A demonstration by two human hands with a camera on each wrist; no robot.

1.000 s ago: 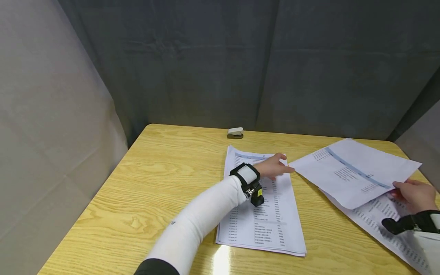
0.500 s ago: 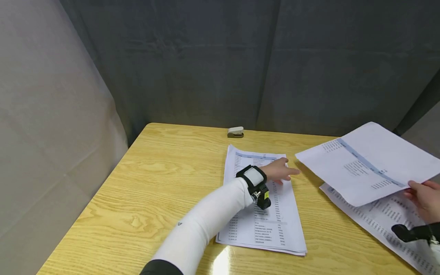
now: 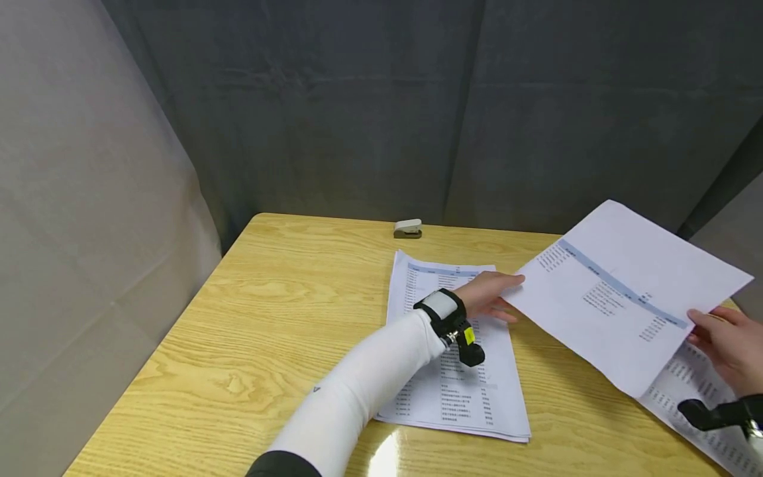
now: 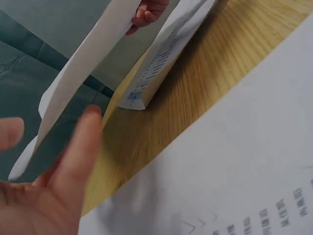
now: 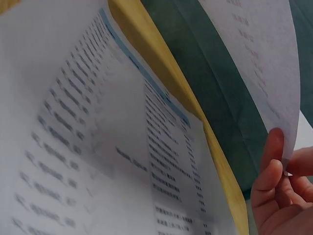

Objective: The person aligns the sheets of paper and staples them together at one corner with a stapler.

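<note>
Wooden table (image 3: 250, 331), light oak grain, carrying all items listed. Nearest, at the right front corner: a printed stack (image 3: 691, 397) of tabular sheets, partly covered by the raised sheet and by the right wrist strap. Right hand (image 3: 724, 348): grip closed in a pinch on the right edge of a single printed sheet (image 3: 620, 298); the right wrist view shows thumb and fingers (image 5: 271, 161) curled onto that edge. The sheet is held lifted off the table and tilted, its blue header band running diagonally, its left corner reaching toward the left hand; it hangs above the right stack and is not lying on either pile. Centre of the table: a second stack of printed pages (image 3: 453, 377), squared, long side running away from the viewer, under the left forearm. Left hand (image 3: 489, 298), in a white sleeve with a black wrist-mounted camera: grip open, fingers extended and relaxed, held over the far part of the centre stack, with fingertips at the near left corner of the raised sheet; the left wrist view shows the fingers (image 4: 78, 156) straight just below the sheet's edge, and whether they touch it cannot be told. Farthest, near the table's back edge: a small grey-and-white stapler (image 3: 408, 229), well apart from both hands. Behind: dark grey fabric backdrop (image 3: 417, 99).
</note>
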